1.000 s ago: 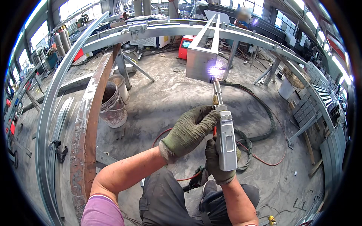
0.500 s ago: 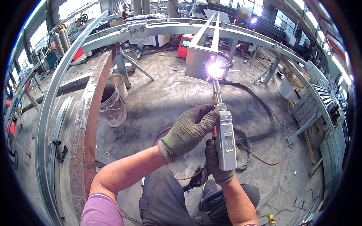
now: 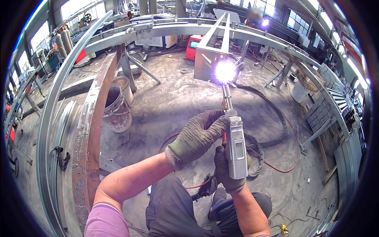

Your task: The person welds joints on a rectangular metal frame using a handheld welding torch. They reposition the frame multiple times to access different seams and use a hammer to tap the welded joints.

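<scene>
My gloved right hand (image 3: 227, 170) is wrapped round the rear grip of a silver welding gun (image 3: 237, 152). Farther forward, the fingers of my gloved left hand (image 3: 199, 134) close on the gun's front part, beside its nozzle (image 3: 226, 94). A bright white-violet glare with flying sparks burns at the nozzle tip. It covers the spot where the tip meets the lower right edge of a metal box-shaped end piece (image 3: 204, 65). That piece sits on the end of a long metal frame (image 3: 226, 35) reaching away from me. My right hand's fingers are partly hidden behind the gun.
At left stand two dirty buckets (image 3: 118, 114) beside a rusty steel beam (image 3: 87, 138) and a long metal rail (image 3: 49, 118). A red machine (image 3: 192, 48) is behind the box piece. A dark hose (image 3: 280, 118) loops across the floor at right. Far back, a person (image 3: 253, 17) is near another glare.
The glare at the nozzle tip has grown larger and brighter, and sparks spread differently. Both hands and the gun keep nearly the same place.
</scene>
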The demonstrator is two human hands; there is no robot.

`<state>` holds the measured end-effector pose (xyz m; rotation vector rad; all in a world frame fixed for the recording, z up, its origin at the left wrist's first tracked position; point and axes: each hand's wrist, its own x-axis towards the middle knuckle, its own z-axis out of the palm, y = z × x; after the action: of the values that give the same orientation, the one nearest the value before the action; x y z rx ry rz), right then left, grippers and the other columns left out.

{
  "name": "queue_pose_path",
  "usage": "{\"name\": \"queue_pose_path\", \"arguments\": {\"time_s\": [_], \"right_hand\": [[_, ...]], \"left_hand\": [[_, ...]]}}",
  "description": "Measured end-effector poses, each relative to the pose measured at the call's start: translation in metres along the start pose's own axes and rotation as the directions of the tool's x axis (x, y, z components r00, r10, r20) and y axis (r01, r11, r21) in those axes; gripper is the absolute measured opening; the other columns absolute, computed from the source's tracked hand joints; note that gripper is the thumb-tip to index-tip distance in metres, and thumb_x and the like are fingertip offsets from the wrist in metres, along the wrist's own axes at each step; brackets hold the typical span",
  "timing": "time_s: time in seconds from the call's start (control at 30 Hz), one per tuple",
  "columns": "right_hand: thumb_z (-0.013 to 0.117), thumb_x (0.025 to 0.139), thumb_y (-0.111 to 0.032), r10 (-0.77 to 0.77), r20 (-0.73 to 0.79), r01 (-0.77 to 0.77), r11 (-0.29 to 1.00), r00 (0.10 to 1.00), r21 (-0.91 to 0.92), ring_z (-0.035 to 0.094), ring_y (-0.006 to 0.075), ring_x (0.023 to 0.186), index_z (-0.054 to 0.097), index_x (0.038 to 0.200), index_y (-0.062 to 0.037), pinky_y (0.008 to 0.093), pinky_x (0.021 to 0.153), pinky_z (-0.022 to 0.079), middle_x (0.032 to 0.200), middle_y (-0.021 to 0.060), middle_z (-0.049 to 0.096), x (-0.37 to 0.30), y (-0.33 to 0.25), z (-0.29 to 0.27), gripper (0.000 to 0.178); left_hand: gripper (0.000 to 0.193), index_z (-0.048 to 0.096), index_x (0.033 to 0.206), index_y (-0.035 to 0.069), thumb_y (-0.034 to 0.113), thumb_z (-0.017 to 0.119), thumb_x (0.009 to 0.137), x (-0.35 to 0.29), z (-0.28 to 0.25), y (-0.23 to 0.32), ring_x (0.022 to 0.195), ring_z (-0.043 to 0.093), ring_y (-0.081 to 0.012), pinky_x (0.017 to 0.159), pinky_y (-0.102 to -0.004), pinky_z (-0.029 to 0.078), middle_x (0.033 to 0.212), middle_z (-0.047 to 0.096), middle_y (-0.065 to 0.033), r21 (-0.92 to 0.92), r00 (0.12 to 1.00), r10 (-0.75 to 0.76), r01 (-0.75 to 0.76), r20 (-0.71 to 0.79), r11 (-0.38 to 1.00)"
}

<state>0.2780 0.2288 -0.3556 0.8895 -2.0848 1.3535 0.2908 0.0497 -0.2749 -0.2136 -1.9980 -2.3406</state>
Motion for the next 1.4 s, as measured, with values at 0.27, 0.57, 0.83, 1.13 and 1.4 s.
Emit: {"name": "queue_pose_path", "arguments": {"time_s": [0.27,0.57,0.83,1.13,1.4], "right_hand": [[0.077,0.098,-0.004,-0.002,0.000,0.002,0.999,1.000,0.032,0.062,0.0157,0.073,0.072,0.107,-0.0052,0.0353,0.065,0.053,0.085,0.0035,0.066,-0.003,0.003,0.001,0.010],[0.077,0.094,-0.007,-0.080,-0.047,0.077,0.995,0.996,-0.070,0.065,0.0323,0.065,0.071,0.090,-0.0055,0.0423,0.060,0.053,0.076,0.0118,0.064,0.002,0.003,0.005,0.007],[0.078,0.094,-0.011,-0.110,-0.064,0.102,0.988,0.992,-0.119,0.065,0.0349,0.063,0.070,0.090,-0.0057,0.0433,0.059,0.052,0.076,0.0126,0.064,-0.002,0.004,0.005,0.010],[0.079,0.093,-0.011,-0.108,-0.067,0.104,0.992,0.992,-0.072,0.067,0.0339,0.065,0.072,0.092,-0.0050,0.0427,0.061,0.054,0.078,0.0131,0.066,-0.005,0.004,-0.001,0.010],[0.078,0.093,-0.010,-0.106,-0.062,0.100,0.991,0.992,-0.088,0.068,0.0346,0.067,0.074,0.094,-0.0047,0.0427,0.063,0.056,0.080,0.0133,0.068,-0.002,0.006,0.001,0.007]], "left_hand": [[0.053,0.060,0.148,-0.004,0.036,0.067,0.114,0.000,0.001,-0.002,0.122,0.066,-0.0147,0.107,-0.0339,0.055,0.132,0.072,-0.0116,-0.051,1.000,-0.029,0.028,-0.004,0.998],[0.051,0.062,0.147,-0.004,0.033,0.068,0.113,0.003,0.000,-0.006,0.120,0.066,-0.0129,0.105,-0.0327,0.056,0.131,0.073,-0.0101,-0.028,1.000,-0.002,0.002,0.000,1.000],[0.048,0.063,0.146,-0.004,0.030,0.069,0.113,0.002,0.000,-0.013,0.121,0.066,-0.0122,0.106,-0.0317,0.054,0.131,0.074,-0.0101,-0.029,1.000,0.009,-0.009,-0.001,1.000],[0.046,0.062,0.148,-0.003,0.027,0.068,0.113,-0.004,0.008,-0.011,0.121,0.065,-0.0117,0.108,-0.0316,0.053,0.133,0.073,-0.0095,0.007,0.999,0.043,-0.043,-0.008,0.999],[0.043,0.064,0.145,-0.003,0.027,0.066,0.114,0.001,0.009,-0.018,0.119,0.064,-0.0107,0.105,-0.0313,0.053,0.130,0.074,-0.0084,-0.069,0.998,0.041,-0.045,-0.051,0.997]]}}
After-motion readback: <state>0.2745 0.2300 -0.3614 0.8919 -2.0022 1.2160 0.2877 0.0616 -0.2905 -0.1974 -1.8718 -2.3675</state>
